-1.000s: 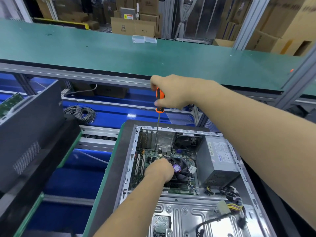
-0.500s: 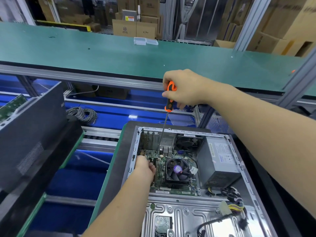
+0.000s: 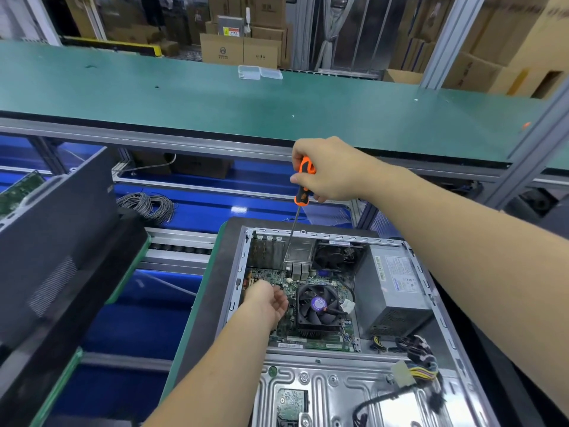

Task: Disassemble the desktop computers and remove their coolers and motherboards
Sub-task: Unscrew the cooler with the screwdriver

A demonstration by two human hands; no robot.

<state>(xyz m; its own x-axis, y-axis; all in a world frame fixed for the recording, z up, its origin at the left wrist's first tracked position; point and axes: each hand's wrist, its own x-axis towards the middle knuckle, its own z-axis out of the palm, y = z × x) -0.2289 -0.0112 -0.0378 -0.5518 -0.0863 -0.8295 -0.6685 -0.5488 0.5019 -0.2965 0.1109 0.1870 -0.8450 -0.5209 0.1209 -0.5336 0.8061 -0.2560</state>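
The motherboard lies in the case, left of the power supply. The cooler sits on the motherboard. A cable coil lies behind-left of the case.

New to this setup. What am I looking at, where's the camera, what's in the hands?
There is no robot here: a person works with two bare hands, and the single picture comes from a camera on their head, looking forward and down. In front lies an open desktop case on its side. Inside are the green motherboard, a black cooler fan on it, and a grey power supply. The right hand grips an orange-handled screwdriver, its shaft pointing down into the case. The left hand rests on the motherboard's left part, fingers loosely curled; whether it holds anything cannot be told. Behind runs a green bench.
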